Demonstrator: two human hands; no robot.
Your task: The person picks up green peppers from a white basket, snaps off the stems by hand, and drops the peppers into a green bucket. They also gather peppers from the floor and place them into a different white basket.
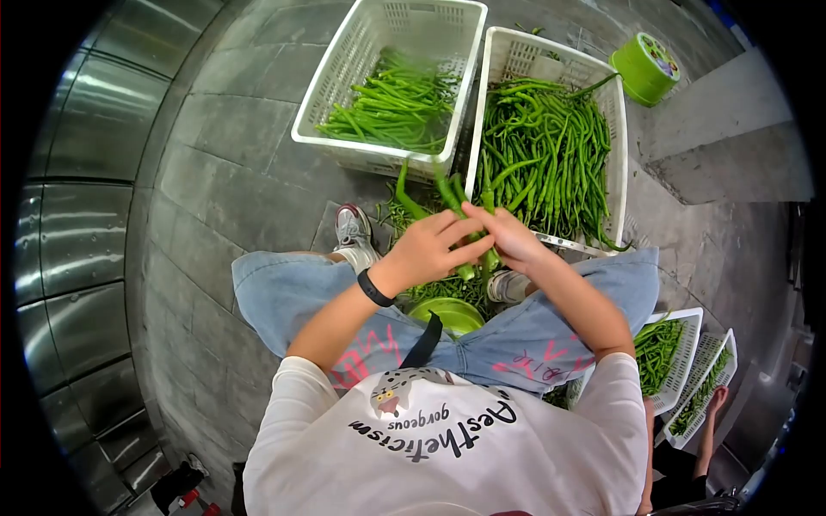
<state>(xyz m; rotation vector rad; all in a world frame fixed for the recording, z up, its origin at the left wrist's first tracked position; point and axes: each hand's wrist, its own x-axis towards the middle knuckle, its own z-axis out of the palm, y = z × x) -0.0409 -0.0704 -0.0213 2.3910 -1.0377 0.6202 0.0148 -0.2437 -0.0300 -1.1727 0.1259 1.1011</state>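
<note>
My left hand [434, 247], with a black band on its wrist, is closed around a few long green chili peppers [411, 206] in front of my knees. My right hand [514, 238] meets it at the fingertips and also grips green chilies. Several pepper ends stick out above and below the fingers; the upper ones are smeared by motion. Just beyond my hands stands a white crate [621, 172] heaped with green chilies [546, 155]. Left of it, another white crate [301, 133] holds a smaller pile of green chilies [391, 107].
Stem scraps [452, 291] litter the floor between my shoes. A green plastic seat [449, 315] shows beneath me. A green stool [644, 70] stands at the upper right. At lower right, another person's hand [718, 398] touches a white basket [730, 353] of chilies. Metal panels [82, 241] line the left.
</note>
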